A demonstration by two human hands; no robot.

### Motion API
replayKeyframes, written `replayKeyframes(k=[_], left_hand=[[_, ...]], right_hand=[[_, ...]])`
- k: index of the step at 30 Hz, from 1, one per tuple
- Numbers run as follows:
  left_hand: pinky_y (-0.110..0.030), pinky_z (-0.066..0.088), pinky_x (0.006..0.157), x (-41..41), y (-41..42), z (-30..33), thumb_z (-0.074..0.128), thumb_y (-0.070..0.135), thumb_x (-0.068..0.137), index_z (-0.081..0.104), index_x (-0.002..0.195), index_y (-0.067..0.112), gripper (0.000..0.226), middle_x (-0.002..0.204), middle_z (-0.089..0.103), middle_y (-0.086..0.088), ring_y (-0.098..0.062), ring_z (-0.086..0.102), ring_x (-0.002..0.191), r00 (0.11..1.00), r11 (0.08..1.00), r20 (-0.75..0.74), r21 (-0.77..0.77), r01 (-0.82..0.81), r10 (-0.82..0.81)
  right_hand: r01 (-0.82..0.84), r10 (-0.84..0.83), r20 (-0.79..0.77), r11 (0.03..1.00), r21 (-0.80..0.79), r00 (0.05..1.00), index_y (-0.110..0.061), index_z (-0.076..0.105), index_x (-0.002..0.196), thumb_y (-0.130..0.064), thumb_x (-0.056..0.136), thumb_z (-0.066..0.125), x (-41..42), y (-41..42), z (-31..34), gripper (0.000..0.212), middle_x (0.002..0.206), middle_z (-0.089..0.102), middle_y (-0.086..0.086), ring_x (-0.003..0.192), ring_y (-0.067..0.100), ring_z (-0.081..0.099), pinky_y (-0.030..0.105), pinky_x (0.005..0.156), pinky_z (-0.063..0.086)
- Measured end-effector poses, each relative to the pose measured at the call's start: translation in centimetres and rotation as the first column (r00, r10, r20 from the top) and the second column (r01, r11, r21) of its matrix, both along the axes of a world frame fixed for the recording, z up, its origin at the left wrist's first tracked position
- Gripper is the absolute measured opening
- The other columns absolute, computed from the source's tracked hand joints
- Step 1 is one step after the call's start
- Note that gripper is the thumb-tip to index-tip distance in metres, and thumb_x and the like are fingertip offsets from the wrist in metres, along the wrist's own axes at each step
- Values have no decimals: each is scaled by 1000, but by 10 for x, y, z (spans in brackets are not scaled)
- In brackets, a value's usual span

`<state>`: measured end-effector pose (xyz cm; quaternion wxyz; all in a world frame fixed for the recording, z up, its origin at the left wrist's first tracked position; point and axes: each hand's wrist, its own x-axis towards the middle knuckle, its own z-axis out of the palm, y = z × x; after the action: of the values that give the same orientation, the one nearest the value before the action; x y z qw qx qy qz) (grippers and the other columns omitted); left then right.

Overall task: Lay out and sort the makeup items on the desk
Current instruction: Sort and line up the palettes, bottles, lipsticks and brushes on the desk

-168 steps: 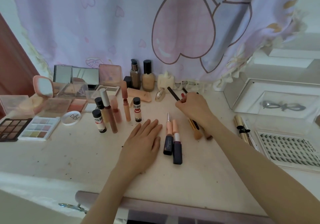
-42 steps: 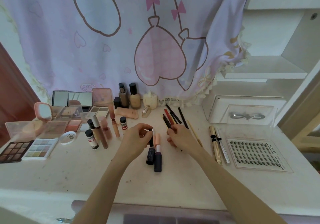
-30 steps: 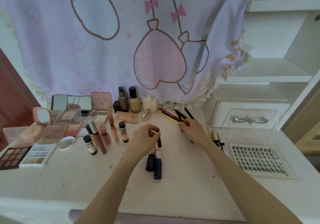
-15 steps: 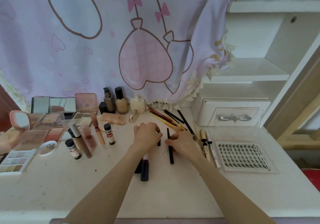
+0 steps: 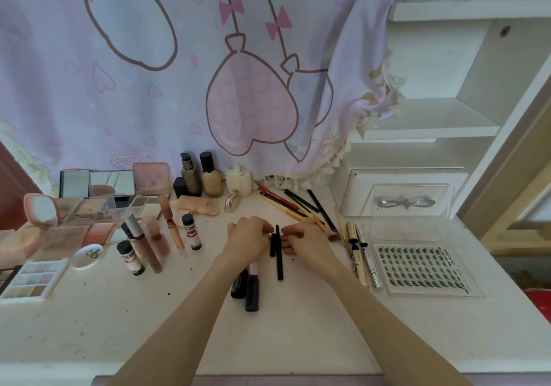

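Between both hands, black pencil on desk

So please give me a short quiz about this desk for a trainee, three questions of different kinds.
1. True or false: the long black pencil lies between the left hand and the right hand.
2. The lash tray lies on which side of the desk? A) the person's left B) the person's right C) the middle
3. Fill in: the two foundation bottles stand in front of the ____.

Key: 1 true; 2 B; 3 curtain.
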<state>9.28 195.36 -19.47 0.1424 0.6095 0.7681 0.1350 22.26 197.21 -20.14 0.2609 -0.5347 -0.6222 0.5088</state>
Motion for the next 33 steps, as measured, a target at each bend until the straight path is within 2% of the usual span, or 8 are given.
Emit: replayKeyframes(k=[11,14,19,23,25,27,29,33], left_hand=[[-36,29,98,-3,-6,2,42,21,96,55,125,25,33,125,59,2,-18,47,118,999,999,-15,13,36,-35],[-36,33,100,-10,-12,6,41,24,97,51,129,24,34,128,56,3,-18,45,118,999,996,16,69,49,-50],[-28,28,106,-33,-43,6,38,24,99,42,137,18,38,140,43,-3,-17,35,130,991,983,135,183,-25,0],[-27,23,110,-45,-69,-6,30,24,101,32,142,17,42,149,31,-1,-15,30,136,987,989,158,137,-47,25],[-26,19,112,-49,-78,-15,26,22,101,29,144,16,43,152,25,0,-14,25,139,987,991,156,126,-49,29],[-22,13,113,-54,-83,-26,26,17,101,27,145,14,44,154,20,1,-12,20,141,996,991,90,132,-29,17],[-21,12,111,-55,-88,-37,36,7,97,31,143,9,46,152,27,-4,-17,26,140,999,985,-30,169,22,-17],[-39,33,97,-59,-86,-49,68,-4,73,59,120,-1,47,123,60,-16,-31,59,112,987,963,-158,262,67,-26]], right_hand=[[-7,7,-32,1000,3,999,-3,56,122,-3,96,42,1,4,-1,29,97,62,5,88,15,64,16,69,53],[26,-27,5,995,95,1000,-4,58,118,-6,96,45,8,9,2,26,95,62,4,78,10,62,10,60,50],[-35,-44,225,941,336,973,-8,63,114,-14,96,47,15,34,9,25,93,60,-1,76,8,56,13,67,44],[-184,-34,433,874,450,901,-4,67,99,-14,97,41,2,58,23,28,93,63,8,78,18,55,30,71,45],[-231,-41,519,864,448,854,0,65,90,-14,97,38,-8,73,24,31,85,63,12,76,24,57,32,65,44],[-272,-53,610,863,427,791,-5,55,72,-12,95,37,-17,87,20,30,70,54,7,69,24,53,29,51,36],[-304,-63,683,863,403,727,-12,44,62,-9,91,40,-22,95,17,30,63,45,2,60,19,47,27,45,28],[-312,-63,721,873,375,690,-13,40,57,-3,85,45,-30,103,9,30,60,43,2,62,22,49,25,44,28]])
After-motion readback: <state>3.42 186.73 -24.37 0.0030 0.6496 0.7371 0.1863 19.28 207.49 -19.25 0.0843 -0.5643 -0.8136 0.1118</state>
